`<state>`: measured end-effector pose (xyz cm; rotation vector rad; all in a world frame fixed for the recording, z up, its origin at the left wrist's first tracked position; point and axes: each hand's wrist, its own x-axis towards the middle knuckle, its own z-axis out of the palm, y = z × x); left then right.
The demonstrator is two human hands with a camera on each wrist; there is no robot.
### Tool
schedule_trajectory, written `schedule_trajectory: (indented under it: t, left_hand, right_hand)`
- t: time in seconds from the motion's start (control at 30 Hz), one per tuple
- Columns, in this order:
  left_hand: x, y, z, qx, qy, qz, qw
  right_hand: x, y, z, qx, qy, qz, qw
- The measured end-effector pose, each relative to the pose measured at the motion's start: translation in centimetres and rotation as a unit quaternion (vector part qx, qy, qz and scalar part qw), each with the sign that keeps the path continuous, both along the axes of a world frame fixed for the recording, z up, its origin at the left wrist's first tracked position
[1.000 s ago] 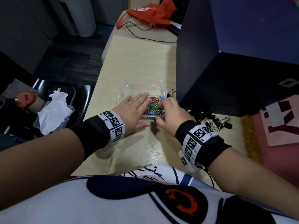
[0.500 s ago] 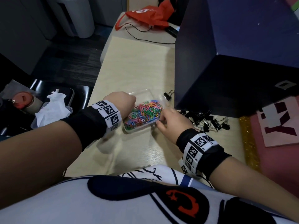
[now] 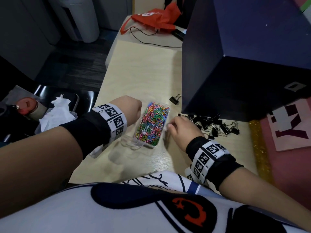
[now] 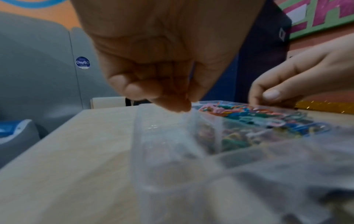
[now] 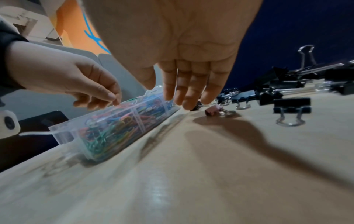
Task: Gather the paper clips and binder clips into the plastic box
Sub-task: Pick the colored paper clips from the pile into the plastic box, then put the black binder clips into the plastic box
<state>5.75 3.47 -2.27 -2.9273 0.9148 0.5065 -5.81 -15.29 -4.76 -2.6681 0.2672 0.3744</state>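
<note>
A clear plastic box [image 3: 161,138] full of coloured paper clips [image 3: 152,123] lies on the pale table, its long side pointing away from me. Its clear lid [image 4: 172,151] hangs open to the left. My left hand [image 3: 133,109] is at the box's left rim, and its curled fingertips [image 4: 180,106] pinch the lid's edge. My right hand [image 3: 178,130] is beside the box's right wall; the thumb touches it and the fingers [image 5: 184,97] hang fairly straight, holding nothing. Black binder clips [image 3: 213,125] lie in a pile just right of that hand. One more binder clip [image 3: 174,100] lies beyond the box.
A big dark blue box [image 3: 235,68] stands on the table right behind the clips. A red bag [image 3: 154,19] and a black cable [image 3: 151,42] lie at the far end. Left of the table, a black chair [image 3: 42,91] holds tissue [image 3: 55,113]. A pink board [image 3: 289,128] is at right.
Both hands lay on the closed box a second ago. It was then lifted and turned; now it rests lengthwise on the table with the lid open, and my right hand has slid to its side.
</note>
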Motion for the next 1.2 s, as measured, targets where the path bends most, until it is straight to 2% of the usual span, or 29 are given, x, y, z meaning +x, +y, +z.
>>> schedule_trajectory:
  t: [0.07, 0.17, 0.23, 0.33, 0.43, 0.53, 0.6, 0.7, 0.8, 0.9, 1.07, 1.2]
  left_hand:
    - [0.2, 0.7, -0.1, 0.001, -0.025, 0.008, 1.000]
    - [0.5, 1.6, -0.8, 0.069, -0.068, 0.002, 0.995]
    - [0.8, 1.9, -1.2, 0.084, -0.046, 0.010, 0.995]
    - [1.2, 2.2, -1.8, 0.103, 0.002, 0.033, 0.994]
    - [1.1, 2.2, -1.9, 0.110, 0.004, 0.050, 0.993]
    - [1.0, 2.3, -1.5, 0.103, 0.013, 0.089, 0.991]
    - [1.0, 2.3, -1.4, 0.103, 0.021, 0.120, 0.987]
    - [1.0, 2.4, -1.3, 0.114, 0.040, 0.161, 0.980]
    - [0.9, 2.5, -1.3, 0.123, 0.040, 0.183, 0.975]
    - [0.7, 2.8, -1.8, 0.120, 0.047, 0.206, 0.970]
    - [0.6, 3.1, -1.8, 0.104, 0.062, 0.243, 0.963]
    - [1.0, 3.1, -1.1, 0.091, 0.102, 0.270, 0.953]
  right_hand:
    - [-0.6, -0.4, -0.2, -0.039, -0.015, -0.006, 0.999]
    - [-1.4, -1.4, -0.3, -0.118, -0.047, -0.047, 0.991]
    - [-1.7, -2.4, -0.3, -0.138, -0.044, -0.076, 0.987]
    - [-2.3, -3.9, -0.6, -0.119, 0.039, -0.078, 0.989]
    - [-3.0, -4.1, -1.0, -0.126, 0.092, -0.061, 0.986]
    - [-3.5, -3.5, -0.7, -0.144, 0.083, -0.070, 0.984]
    - [-3.7, -3.2, -0.4, -0.158, 0.047, -0.068, 0.984]
    - [-2.8, -3.1, 0.3, -0.107, -0.010, -0.028, 0.994]
    - [-0.3, -2.7, 1.1, -0.045, 0.009, 0.039, 0.998]
    - [2.9, -1.7, 1.2, -0.009, 0.026, 0.044, 0.999]
    - [6.9, -0.4, 0.4, 0.008, 0.111, 0.011, 0.994]
    - [6.2, -0.6, 0.0, -0.026, 0.096, 0.071, 0.992]
